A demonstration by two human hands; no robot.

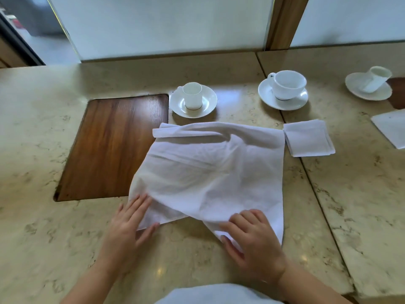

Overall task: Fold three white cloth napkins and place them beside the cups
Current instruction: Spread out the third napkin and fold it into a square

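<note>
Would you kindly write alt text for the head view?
Two hands, the left hand flat and the right hand gripping, work an unfolded white napkin on a marble counter. Beyond stand three cups on saucers, with a folded napkin beside the middle cup.

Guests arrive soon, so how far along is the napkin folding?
One folded napkin lies beside the middle cup; another lies near the right cup. The third napkin is still unfolded, the left hand flat on it, the right hand gripping its near edge. It needs folding and placing by the left cup.
</note>
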